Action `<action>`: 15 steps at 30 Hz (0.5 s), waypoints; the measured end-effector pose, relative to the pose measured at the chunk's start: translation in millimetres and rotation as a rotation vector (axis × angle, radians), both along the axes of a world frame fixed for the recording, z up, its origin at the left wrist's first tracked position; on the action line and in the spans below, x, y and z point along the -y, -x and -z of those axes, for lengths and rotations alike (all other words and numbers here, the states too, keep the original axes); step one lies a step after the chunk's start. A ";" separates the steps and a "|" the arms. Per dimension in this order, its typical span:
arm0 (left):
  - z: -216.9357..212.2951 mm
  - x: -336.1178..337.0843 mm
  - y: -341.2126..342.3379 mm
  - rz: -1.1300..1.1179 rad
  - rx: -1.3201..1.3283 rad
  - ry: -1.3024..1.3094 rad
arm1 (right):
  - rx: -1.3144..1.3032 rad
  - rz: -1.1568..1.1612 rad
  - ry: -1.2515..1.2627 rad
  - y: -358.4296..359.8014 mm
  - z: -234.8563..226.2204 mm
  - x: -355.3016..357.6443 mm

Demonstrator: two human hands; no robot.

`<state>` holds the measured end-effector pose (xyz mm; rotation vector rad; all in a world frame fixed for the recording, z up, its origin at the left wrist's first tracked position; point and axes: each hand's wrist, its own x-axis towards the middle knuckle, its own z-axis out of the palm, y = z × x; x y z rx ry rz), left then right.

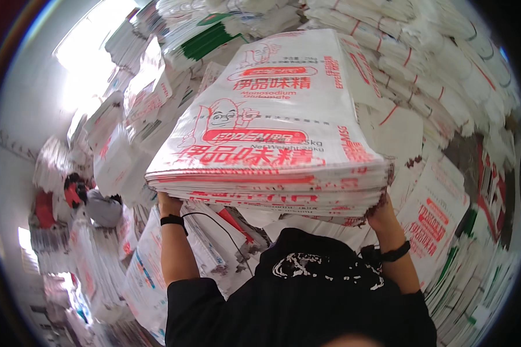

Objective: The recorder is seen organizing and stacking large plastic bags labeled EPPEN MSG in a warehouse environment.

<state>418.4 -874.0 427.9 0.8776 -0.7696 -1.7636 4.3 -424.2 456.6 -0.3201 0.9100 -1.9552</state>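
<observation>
A thick stack of flat white woven sacks with red printing fills the middle of the view. Its near edge, a pile of many layers, faces me and is raised in front of my chest. My left hand supports the stack's near left corner from below, with a black band on the wrist. At the near right corner, my right hand grips the stack's side and underside, and that wrist also carries a black band. The sacks hide most fingers of both hands. A thin black cable runs near my left wrist.
Bundles of folded white sacks tied with red strips are piled high at the far right. Loose printed sacks lie at right, more sacks at left. A figure in grey is at far left, near a white wall.
</observation>
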 end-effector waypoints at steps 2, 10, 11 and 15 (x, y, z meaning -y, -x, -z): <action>-7.1 -19.4 16.3 0.104 -0.130 0.007 | 0.034 0.009 -0.033 2.3 11.6 -8.2; -20.8 -19.1 -12.1 0.180 -0.078 0.024 | 0.141 0.028 0.021 -12.6 -0.9 -1.7; -18.5 -20.0 -7.2 0.179 -0.084 0.020 | 0.153 0.004 0.064 -10.2 -1.8 -2.0; -3.0 -30.4 25.8 0.078 -0.296 0.075 | 0.148 0.084 0.008 -5.2 20.8 -1.5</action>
